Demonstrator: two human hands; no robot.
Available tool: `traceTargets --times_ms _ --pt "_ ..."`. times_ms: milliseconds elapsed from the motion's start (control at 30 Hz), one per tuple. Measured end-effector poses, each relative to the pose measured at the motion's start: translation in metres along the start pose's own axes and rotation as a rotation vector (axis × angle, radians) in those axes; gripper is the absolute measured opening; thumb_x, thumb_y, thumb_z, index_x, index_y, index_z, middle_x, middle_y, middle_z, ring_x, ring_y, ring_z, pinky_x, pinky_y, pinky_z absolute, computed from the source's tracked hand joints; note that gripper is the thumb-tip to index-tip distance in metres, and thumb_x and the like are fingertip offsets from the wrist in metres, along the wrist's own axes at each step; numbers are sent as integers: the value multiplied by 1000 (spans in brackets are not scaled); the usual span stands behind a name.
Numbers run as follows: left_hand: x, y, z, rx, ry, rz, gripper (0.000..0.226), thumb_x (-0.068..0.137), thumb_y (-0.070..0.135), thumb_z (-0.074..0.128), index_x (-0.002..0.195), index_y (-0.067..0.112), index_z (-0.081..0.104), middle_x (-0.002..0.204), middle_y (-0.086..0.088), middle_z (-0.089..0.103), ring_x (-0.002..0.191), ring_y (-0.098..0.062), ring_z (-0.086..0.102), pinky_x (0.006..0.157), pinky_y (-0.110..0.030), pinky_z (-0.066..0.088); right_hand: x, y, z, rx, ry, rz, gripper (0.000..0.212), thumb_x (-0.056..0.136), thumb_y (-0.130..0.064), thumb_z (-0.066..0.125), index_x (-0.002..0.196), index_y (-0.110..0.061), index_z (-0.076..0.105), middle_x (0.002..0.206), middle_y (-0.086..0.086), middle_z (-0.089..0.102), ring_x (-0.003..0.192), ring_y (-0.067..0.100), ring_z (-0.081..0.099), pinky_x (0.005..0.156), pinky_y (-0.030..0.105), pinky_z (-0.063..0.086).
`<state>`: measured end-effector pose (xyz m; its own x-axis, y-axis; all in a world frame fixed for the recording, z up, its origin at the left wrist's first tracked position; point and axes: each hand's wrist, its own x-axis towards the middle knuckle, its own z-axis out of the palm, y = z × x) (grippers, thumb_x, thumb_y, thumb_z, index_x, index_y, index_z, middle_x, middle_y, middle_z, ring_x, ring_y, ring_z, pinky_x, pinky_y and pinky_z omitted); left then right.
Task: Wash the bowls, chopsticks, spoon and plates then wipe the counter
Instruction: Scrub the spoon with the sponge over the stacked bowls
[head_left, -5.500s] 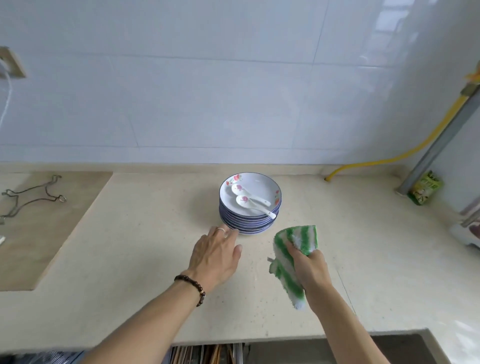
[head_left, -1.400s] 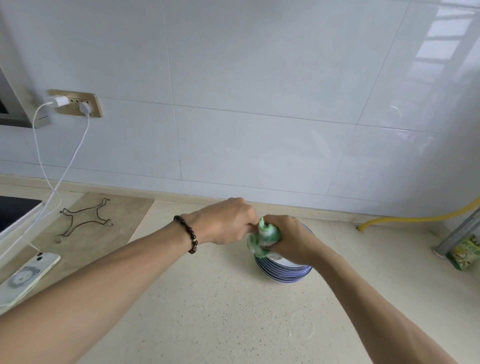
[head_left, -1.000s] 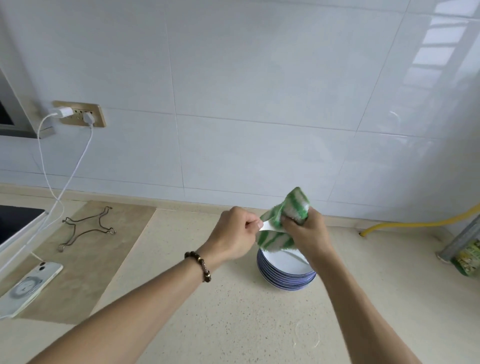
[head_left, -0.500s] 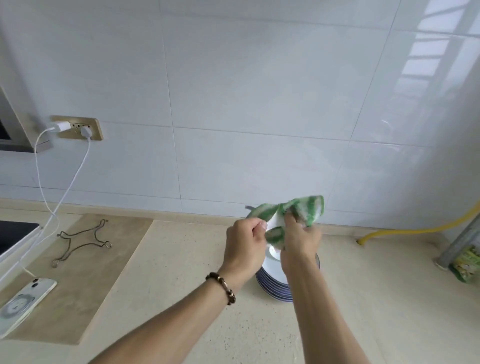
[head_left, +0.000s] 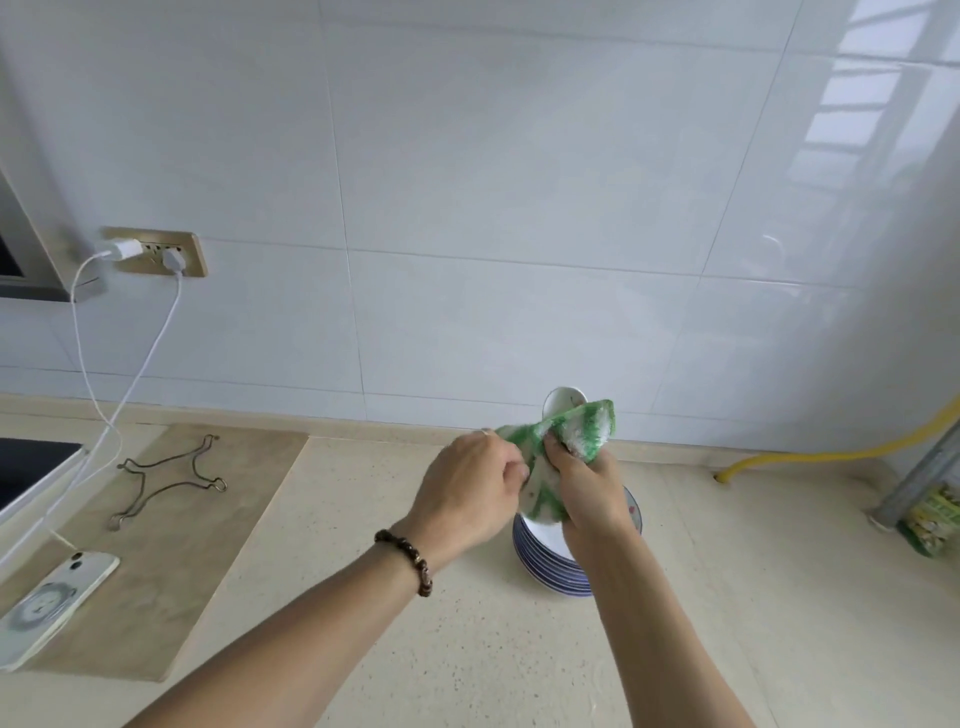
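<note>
A stack of blue-rimmed white plates (head_left: 545, 564) stands on the beige counter (head_left: 467, 649), partly hidden behind my hands. Above it my right hand (head_left: 589, 488) grips a green-and-white striped cloth (head_left: 576, 436) wrapped round a white floral spoon (head_left: 563, 402), whose bowl sticks up above the cloth. My left hand (head_left: 467, 493) is curled and pinches the cloth's left end; the spoon's handle is hidden there, so whether this hand also holds it I cannot tell.
A wire trivet (head_left: 166, 480) and a phone (head_left: 47, 608) on a charging cable lie on a brown mat at the left. A wall socket (head_left: 156, 252) is above them. A yellow hose (head_left: 831, 454) and a green packet (head_left: 932, 519) sit at the right.
Both hands have lifted a spoon from the plate stack and wrapped it in the cloth. Since half a second ago, the spoon's bowl has emerged above the cloth and the hands shifted slightly right.
</note>
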<state>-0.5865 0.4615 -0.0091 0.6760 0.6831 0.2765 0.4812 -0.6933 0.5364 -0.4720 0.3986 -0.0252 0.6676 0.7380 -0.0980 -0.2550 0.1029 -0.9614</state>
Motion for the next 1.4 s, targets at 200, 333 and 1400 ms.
traceTargets --times_ms 200,333,1400 --pt "26 -2 -26 -17 19 119 23 102 27 57 118 21 71 86 0 67 70 -9 56 70 -27 49 -6 1 -16 -426 -229 -114 10 98 -12 62 96 -11 72 93 9 77 92 29 74 91 57 56" --pt "33 0 -27 -51 106 45 42 100 15 57 59 7 50 50 0 38 47 -13 33 51 -27 25 -11 -3 -26 -354 -320 -118 11 97 -14 66 97 -5 72 100 17 75 98 36 72 93 60 54" --pt "41 4 -36 -203 124 -53 28 97 14 58 79 -4 70 71 -22 67 66 -33 66 55 -31 51 -20 -21 -12 -295 -234 -197 17 97 -10 64 93 6 70 96 24 73 94 43 71 88 62 55"
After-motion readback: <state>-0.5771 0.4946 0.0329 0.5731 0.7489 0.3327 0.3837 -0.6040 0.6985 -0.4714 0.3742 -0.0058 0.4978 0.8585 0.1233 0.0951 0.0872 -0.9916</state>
